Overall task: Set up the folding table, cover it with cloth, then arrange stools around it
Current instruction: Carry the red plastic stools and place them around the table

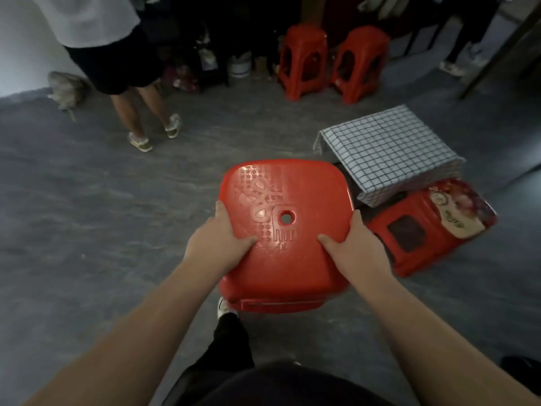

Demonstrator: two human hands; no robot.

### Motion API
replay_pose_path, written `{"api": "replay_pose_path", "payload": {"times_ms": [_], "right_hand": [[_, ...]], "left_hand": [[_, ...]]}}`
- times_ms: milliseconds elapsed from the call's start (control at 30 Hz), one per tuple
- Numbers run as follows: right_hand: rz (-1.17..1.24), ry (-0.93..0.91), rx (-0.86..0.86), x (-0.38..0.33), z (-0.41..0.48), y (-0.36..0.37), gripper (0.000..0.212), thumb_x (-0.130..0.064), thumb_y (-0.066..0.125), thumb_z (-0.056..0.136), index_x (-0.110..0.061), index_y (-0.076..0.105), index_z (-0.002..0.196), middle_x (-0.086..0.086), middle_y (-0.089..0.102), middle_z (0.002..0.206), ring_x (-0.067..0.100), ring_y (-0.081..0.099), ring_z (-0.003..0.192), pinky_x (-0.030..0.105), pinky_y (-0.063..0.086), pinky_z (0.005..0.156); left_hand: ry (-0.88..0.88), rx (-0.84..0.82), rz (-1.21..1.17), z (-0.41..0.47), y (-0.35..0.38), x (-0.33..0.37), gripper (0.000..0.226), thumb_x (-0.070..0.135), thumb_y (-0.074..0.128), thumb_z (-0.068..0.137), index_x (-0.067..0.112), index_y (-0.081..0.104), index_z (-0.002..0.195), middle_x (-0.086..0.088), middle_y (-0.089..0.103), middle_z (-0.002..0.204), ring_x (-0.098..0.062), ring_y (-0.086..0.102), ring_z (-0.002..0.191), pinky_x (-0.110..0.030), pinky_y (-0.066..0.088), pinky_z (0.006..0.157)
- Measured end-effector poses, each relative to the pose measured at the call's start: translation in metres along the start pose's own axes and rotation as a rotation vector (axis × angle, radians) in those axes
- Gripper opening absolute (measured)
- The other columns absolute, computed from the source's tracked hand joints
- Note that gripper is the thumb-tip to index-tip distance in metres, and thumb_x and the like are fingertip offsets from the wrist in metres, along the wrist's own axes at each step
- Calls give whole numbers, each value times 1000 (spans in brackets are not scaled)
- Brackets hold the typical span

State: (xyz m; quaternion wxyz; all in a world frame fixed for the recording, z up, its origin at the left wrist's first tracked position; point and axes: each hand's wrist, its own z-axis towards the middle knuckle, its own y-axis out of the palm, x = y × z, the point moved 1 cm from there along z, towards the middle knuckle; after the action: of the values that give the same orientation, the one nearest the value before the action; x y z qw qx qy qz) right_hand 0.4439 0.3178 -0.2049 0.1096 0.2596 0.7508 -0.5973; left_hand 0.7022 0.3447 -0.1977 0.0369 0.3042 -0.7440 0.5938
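I hold a red plastic stool (292, 197) in front of me, off the floor, its patterned seat with a round hole facing up. My left hand (216, 238) grips the seat's left edge and my right hand (351, 247) grips its right edge, thumbs on top. To the right stands a low table covered with a white checked cloth (386, 150). Beside its near edge sits another red stool (415, 238) with a printed picture on its seat. Two more red stools (304, 57) (360, 63) stand side by side at the back.
Another person stands at the back left in dark shorts and pale shoes (155, 133). A bundle (66, 89) lies by the left wall. Boxes, a white bucket (240, 67) and other clutter line the back. Grey floor stretches to my left.
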Motion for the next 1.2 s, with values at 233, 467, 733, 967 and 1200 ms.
{"api": "replay_pose_path", "payload": {"times_ms": [233,467,733,967,1200], "right_hand": [[27,174,91,-27,95,-1,98,-63,65,81,-18,20,155,8,63,128,34,63,114,48,53,93],[83,324,174,-88,188,-15,97,-61,67,80,-20,21,155,6,62,131,33,62,115,48,52,95],[183,469,249,-99,269,-19,94,-56,71,81,-21,22,153,7,58,136,34,59,120,47,50,97],[258,517,214,-87,352,-18,91,-54,73,81,-20,24,150,6,59,135,31,60,119,46,51,97],[340,553,211,-97,424,-28,94,-49,73,82,-24,17,153,5,54,140,30,58,122,47,51,99]], "left_hand": [[170,-98,78,144,-8,50,107,63,73,76,18,15,155,-11,62,132,-36,61,116,-46,52,92],[310,-161,125,283,-45,97,102,64,74,75,15,21,148,-14,62,130,-38,62,113,-45,53,89],[457,-230,204,389,-47,166,104,61,75,74,19,18,151,-13,63,130,-38,62,114,-44,52,89],[499,-291,350,476,-31,227,120,64,73,76,16,1,160,-15,56,140,-35,57,124,-42,49,96],[524,-336,386,545,-28,273,119,57,74,80,11,-1,159,-17,51,145,-35,56,125,-39,47,95]]}}
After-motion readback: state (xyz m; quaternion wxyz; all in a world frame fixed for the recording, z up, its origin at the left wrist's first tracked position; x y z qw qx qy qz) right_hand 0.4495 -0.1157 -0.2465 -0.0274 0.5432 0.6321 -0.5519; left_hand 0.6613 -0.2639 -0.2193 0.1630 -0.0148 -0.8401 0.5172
